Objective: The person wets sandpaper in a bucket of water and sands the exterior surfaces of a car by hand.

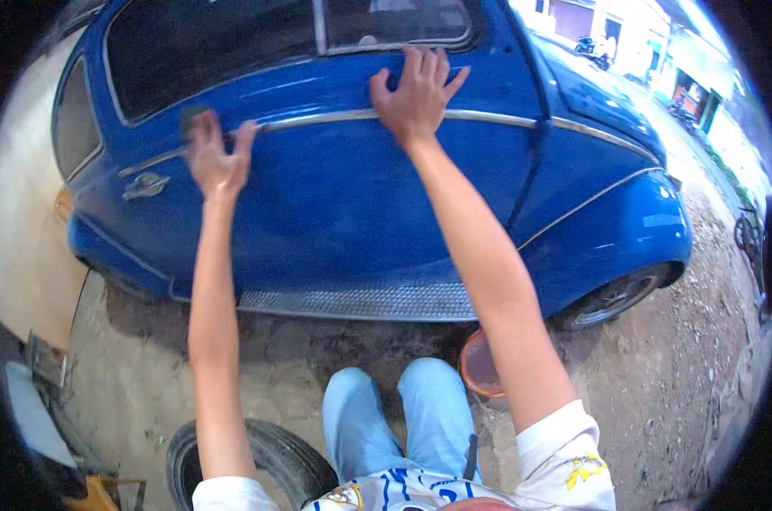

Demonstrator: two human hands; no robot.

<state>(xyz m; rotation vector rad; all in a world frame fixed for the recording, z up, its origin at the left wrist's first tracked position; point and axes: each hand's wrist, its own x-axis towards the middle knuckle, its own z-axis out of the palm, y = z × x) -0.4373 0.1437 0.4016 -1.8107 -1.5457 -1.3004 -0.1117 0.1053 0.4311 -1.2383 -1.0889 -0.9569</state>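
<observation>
A blue rounded car [343,196] stands side-on in front of me, its door and side windows facing me. My left hand [219,157] is at the door's upper left, above the door handle [146,186], by the chrome trim strip [305,119]. Its fingers press on a small dark pad [192,122], blurred and partly hidden by them, so its kind is unclear. Further right, my right hand [416,95] lies flat on the door just under the window [394,24], fingers spread, holding nothing.
A ribbed running board [360,301] runs along the car's lower edge. On the ground are a reddish bucket [481,366], partly behind my right arm, and a loose black tyre [288,460] by my left arm. A pale wall [28,196] rises at left; gravel [658,366] lies at right.
</observation>
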